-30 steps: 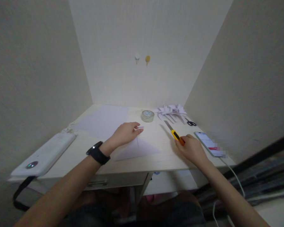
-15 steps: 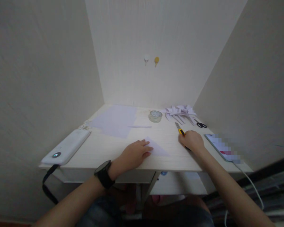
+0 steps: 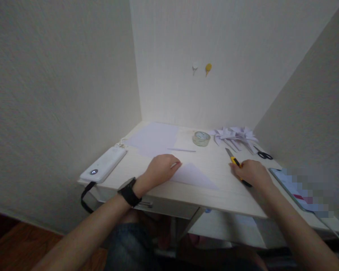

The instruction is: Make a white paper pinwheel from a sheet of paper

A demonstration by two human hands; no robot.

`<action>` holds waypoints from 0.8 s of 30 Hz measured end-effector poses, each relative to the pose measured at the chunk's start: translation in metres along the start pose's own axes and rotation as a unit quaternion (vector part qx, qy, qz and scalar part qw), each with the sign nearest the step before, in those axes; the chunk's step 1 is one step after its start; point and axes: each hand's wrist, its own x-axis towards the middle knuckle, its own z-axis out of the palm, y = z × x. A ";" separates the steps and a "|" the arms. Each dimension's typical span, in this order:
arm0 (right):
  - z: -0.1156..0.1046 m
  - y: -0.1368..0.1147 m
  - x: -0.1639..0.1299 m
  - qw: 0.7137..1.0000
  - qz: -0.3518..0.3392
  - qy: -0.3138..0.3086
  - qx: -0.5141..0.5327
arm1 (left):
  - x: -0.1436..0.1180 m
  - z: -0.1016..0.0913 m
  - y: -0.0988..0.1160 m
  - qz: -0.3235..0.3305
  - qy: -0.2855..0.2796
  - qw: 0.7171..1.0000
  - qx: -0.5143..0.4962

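Note:
My left hand (image 3: 164,168), with a black watch on the wrist, is at the left part of a folded, triangular sheet of pale paper (image 3: 196,176). Its fingers are curled and pinched together. A small pale bit shows between them, too small to name. My right hand (image 3: 252,172) is wrapped around a yellow and black utility knife (image 3: 236,162), its blade out and pointing toward the back wall. The knife is to the right of the folded paper, apart from it. Behind the paper lies a thin paper strip (image 3: 182,150).
Larger pale sheets (image 3: 158,135) lie at back left. A tape roll (image 3: 201,139), folded paper pinwheels (image 3: 234,135) and black scissors (image 3: 264,155) are at back right. A phone (image 3: 293,190) lies right, a white device (image 3: 104,165) left. Walls enclose the desk.
The view has turned left, so things appear further right. My left hand has gone from lying flat on the folded paper to pinching at its left side. My right hand still holds the knife.

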 end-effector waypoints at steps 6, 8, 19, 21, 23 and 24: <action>-0.012 -0.026 0.012 0.994 -0.012 0.111 -0.005 | 0.002 -0.062 -0.086 -0.244 0.027 0.951 0.186; -0.014 -0.046 0.016 0.991 -0.038 0.132 -0.007 | 0.001 -0.074 -0.111 -0.302 0.014 0.926 0.226; 0.007 -0.069 0.011 0.974 -0.092 0.209 0.005 | -0.009 -0.080 -0.137 -0.332 -0.038 0.904 0.267; 0.005 -0.066 0.010 0.976 -0.087 0.200 0.006 | -0.007 -0.080 -0.138 -0.329 -0.043 0.901 0.281; 0.004 -0.065 0.010 0.978 -0.080 0.194 0.007 | -0.004 -0.081 -0.141 -0.333 -0.051 0.894 0.294; 0.004 -0.065 0.010 0.978 -0.078 0.194 0.009 | -0.003 -0.082 -0.143 -0.337 -0.053 0.891 0.299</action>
